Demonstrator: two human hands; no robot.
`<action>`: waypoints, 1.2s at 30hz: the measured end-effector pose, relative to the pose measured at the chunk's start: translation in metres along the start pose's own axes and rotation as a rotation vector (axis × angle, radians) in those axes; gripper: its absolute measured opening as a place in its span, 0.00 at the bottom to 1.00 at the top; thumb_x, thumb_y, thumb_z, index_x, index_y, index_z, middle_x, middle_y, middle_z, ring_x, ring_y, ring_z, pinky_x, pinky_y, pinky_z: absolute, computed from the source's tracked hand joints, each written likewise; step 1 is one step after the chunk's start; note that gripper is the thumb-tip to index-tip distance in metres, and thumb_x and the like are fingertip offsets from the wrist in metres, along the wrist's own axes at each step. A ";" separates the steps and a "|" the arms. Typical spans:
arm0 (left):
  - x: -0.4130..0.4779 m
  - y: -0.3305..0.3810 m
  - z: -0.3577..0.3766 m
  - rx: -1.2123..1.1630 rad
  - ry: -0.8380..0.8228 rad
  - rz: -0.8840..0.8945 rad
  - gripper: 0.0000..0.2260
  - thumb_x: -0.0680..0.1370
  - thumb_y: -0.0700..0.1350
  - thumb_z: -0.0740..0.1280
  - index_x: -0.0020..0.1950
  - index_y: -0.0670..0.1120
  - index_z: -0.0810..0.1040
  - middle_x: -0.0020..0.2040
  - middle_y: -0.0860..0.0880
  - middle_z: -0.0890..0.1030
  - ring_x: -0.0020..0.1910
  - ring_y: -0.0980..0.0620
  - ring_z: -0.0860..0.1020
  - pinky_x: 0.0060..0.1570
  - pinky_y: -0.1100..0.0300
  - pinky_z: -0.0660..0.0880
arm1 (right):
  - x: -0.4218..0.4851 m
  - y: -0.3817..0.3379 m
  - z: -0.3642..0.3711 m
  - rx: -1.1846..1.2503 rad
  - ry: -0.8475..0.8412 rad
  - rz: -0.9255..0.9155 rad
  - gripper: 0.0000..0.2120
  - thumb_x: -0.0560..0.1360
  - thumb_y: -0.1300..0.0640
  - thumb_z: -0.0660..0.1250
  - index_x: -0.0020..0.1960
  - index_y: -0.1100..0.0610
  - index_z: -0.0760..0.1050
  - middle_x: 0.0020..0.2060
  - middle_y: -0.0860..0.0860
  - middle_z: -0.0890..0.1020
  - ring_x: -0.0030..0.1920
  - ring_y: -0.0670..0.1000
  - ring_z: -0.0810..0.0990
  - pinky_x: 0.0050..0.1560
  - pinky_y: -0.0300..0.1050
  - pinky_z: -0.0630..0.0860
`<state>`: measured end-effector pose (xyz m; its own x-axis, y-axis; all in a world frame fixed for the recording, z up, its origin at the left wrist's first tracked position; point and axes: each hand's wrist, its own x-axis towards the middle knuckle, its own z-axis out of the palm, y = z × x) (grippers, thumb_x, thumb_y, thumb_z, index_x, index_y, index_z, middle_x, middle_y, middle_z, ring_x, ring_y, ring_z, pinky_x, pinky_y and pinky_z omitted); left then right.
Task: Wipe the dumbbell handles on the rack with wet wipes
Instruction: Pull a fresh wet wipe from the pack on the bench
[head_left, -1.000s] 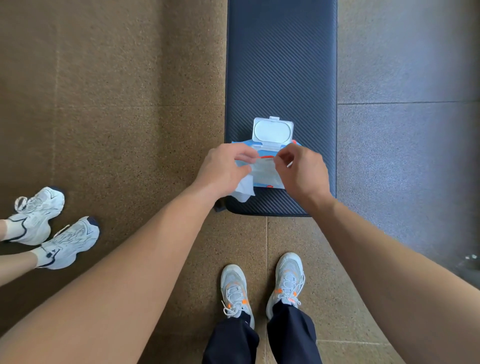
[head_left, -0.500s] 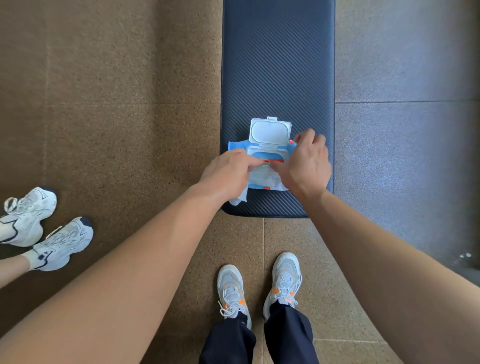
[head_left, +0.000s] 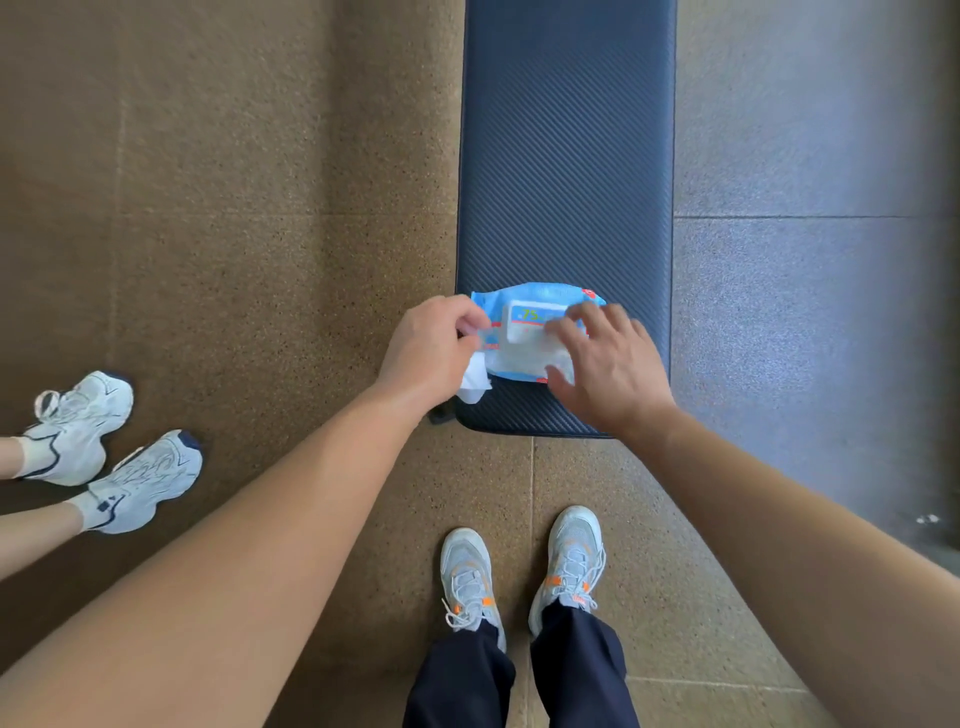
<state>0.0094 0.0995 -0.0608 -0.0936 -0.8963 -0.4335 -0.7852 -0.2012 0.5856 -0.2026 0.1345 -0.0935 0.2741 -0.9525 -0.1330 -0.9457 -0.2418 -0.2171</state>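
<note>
A long dark navy padded bench (head_left: 566, 156) with a diagonal ribbed cover runs from twelve o'clock down to the middle of the view. At its six o'clock end lies a blue plastic soft pack of wet wipes (head_left: 524, 296), set crosswise with its white rectangular flip lid (head_left: 527, 319) closed flat on top. The left hand (head_left: 431, 353) sits at the pack's nine o'clock end, fingers curled in, pinching a crumpled white wet wipe (head_left: 475, 382). The wipe hangs out below the hand at the pack's seven o'clock corner and lies on the bench pad. The right hand (head_left: 608, 369) covers the pack from four o'clock, palm down and fingers straight and spread. Its fingertips rest on the lid and its thumb lies along the pack's six o'clock edge. Both bare forearms reach in from the bottom corners. At six o'clock, just short of the bench end, stand the wearer's grey mesh trainers with orange accents (head_left: 470, 577) below dark navy trouser legs (head_left: 519, 680). At nine o'clock, well apart from the bench, are another person's white trainers with dark trim (head_left: 78, 421), toes pointing toward three o'clock. The floor is brown speckled rubber tile (head_left: 234, 208) on the nine o'clock side of the bench and grey speckled tile (head_left: 805, 312) on the three o'clock side.
</note>
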 end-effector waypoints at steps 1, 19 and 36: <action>-0.003 -0.002 -0.004 -0.006 0.012 -0.017 0.07 0.77 0.38 0.71 0.52 0.49 0.83 0.47 0.53 0.81 0.47 0.56 0.76 0.43 0.69 0.68 | -0.007 -0.003 0.003 -0.002 -0.048 -0.023 0.21 0.70 0.46 0.70 0.60 0.54 0.77 0.60 0.53 0.77 0.55 0.61 0.76 0.51 0.55 0.74; -0.053 0.013 -0.047 -0.392 0.020 -0.172 0.14 0.75 0.33 0.70 0.52 0.52 0.82 0.47 0.57 0.84 0.51 0.61 0.82 0.53 0.62 0.77 | 0.000 -0.091 -0.059 0.454 -0.307 0.084 0.29 0.74 0.56 0.66 0.74 0.56 0.67 0.65 0.56 0.76 0.64 0.61 0.74 0.62 0.53 0.70; -0.306 0.023 -0.148 -0.688 0.522 -0.666 0.03 0.76 0.39 0.73 0.44 0.46 0.84 0.35 0.47 0.85 0.33 0.52 0.80 0.42 0.56 0.82 | -0.064 -0.259 -0.210 0.554 -0.615 -0.223 0.13 0.76 0.53 0.65 0.59 0.48 0.81 0.46 0.47 0.82 0.48 0.51 0.79 0.45 0.42 0.72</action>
<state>0.1105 0.3102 0.1867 0.6224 -0.5500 -0.5569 -0.0562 -0.7410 0.6691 -0.0124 0.2191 0.1747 0.6411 -0.5848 -0.4970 -0.6805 -0.1339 -0.7204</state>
